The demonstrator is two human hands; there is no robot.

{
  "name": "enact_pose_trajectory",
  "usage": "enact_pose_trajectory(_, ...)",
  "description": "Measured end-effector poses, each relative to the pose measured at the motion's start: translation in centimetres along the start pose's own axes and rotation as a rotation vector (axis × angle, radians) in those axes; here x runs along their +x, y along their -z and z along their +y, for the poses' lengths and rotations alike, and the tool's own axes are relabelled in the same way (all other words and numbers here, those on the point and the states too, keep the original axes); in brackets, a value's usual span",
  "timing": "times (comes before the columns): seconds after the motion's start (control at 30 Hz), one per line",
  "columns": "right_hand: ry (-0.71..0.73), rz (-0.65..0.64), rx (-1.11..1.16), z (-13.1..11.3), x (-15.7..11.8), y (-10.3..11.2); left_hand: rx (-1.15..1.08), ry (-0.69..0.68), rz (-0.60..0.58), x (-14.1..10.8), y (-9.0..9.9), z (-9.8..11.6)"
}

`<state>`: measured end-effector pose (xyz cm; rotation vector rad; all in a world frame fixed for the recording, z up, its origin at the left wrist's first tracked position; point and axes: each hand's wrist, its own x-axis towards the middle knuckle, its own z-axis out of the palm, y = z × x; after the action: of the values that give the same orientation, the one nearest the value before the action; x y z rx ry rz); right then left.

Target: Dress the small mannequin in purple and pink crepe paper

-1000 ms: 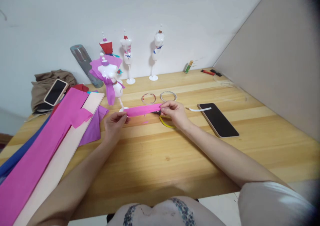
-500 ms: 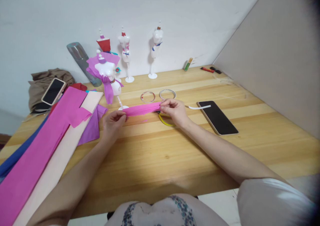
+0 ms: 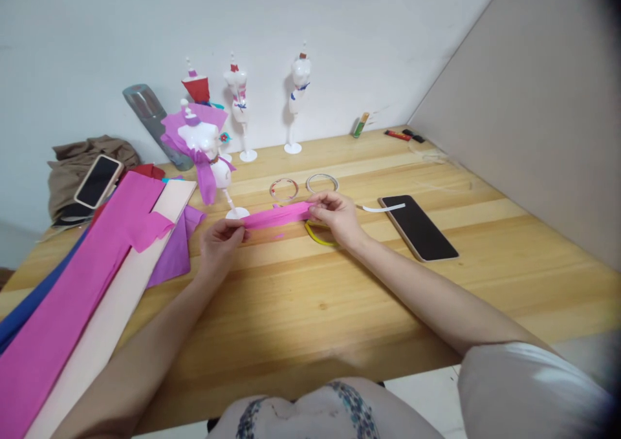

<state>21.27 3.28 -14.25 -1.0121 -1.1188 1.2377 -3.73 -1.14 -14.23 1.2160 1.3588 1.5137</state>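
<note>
Pink narrow strip of thin creased material [image 3: 276, 216], held nearly level above the pale wooden table [image 3: 320, 316], pinched at 2 ends between thumb and fingers of the left hand [image 3: 220, 242] and right hand [image 3: 338, 218], with forearms [image 3: 167, 326] slanting inward. On the small green-and-gold tube [image 3: 361, 125] near the wall [image 3: 369, 25], markings too small to read. Broad wood grain between the forearms, down to the near edge; just beyond the left hand, white dress form draped in purple [image 3: 204, 140].

We faced a pale back wall [image 3: 388, 32] | saw a greyer side wall [image 3: 538, 128] at right — meeting it at an angle | had a wood-grained table [image 3: 320, 332] before us | glimpsed whitish floor [image 3: 431, 394] below — under soft light
</note>
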Motion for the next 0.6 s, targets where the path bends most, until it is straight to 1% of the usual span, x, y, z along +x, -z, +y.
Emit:
enact_pose_trajectory(0.1,0.025,-0.03,-0.019,0.0,-0.1,0.1,-0.005,-0.023,-0.012,0.0,0.0,-0.4)
enact_pose_trajectory(0.2,0.086,-0.046,-0.058,0.3,0.0,0.2,0.057,-0.053,-0.023,0.1,0.2,-0.8)
enact_pose_trajectory(0.3,0.167,-0.038,-0.128,0.8,0.2,0.3,0.164,-0.142,-0.037,0.1,0.3,-0.9)
enact_pose_trajectory(0.4,0.265,-0.032,-0.251,1.3,0.4,0.4,0.306,-0.24,-0.058,-0.1,0.4,-0.5)
enact_pose_trajectory(0.47,0.317,-0.035,-0.312,1.3,0.4,0.5,0.374,-0.279,-0.067,-0.2,0.5,-0.2)
enact_pose_trajectory(0.53,0.331,-0.034,-0.33,1.3,0.3,0.5,0.4,-0.302,-0.061,-0.2,0.5,0.0)
enact_pose_trajectory(0.6,0.297,-0.024,-0.312,1.4,0.2,0.4,0.409,-0.315,-0.052,-0.2,0.5,0.0)
